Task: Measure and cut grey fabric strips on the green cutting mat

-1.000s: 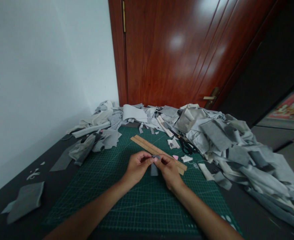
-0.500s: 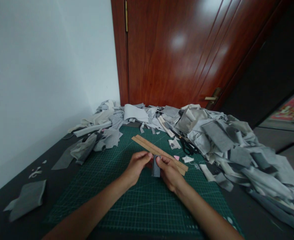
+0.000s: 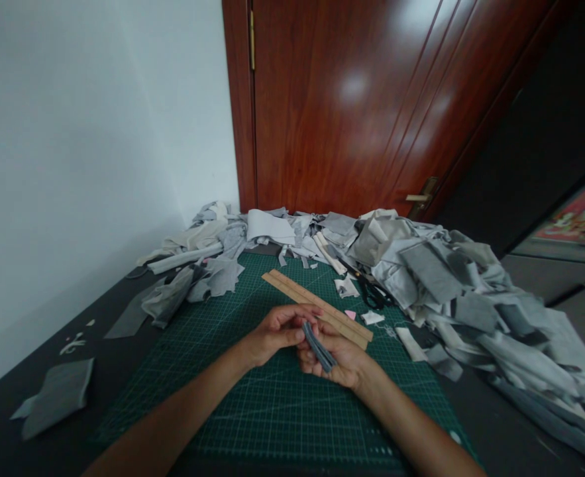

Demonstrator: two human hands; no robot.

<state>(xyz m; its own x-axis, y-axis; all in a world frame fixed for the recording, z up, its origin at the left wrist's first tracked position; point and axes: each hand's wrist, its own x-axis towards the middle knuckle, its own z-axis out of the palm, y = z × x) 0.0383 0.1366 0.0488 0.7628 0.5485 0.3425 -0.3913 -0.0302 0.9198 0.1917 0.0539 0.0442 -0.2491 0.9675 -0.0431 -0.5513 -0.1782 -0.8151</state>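
Observation:
Above the green cutting mat (image 3: 252,404), both hands meet around a small folded strip of dark grey fabric (image 3: 319,348), its layered edges facing up. My right hand (image 3: 339,361) is closed round the strip, with its fingers curled beneath. At the strip's far end, the thumb and fingers of my left hand (image 3: 279,334) pinch it. Just beyond the hands, a wooden ruler (image 3: 292,288) lies slantwise on the mat, partly hidden by the fingers.
Black-handled scissors (image 3: 374,291) lie at the mat's right edge, against a large heap of grey and white fabric scraps (image 3: 431,271). More scraps (image 3: 212,245) line the back and left. A folded grey cloth (image 3: 58,397) rests at the left. A wooden door (image 3: 332,112) stands behind.
The fabric strip has turned from hanging upright to lying slanted, edge up, in my right hand. My right hand has rolled palm upward, and my left fingers have shifted over the strip's far end.

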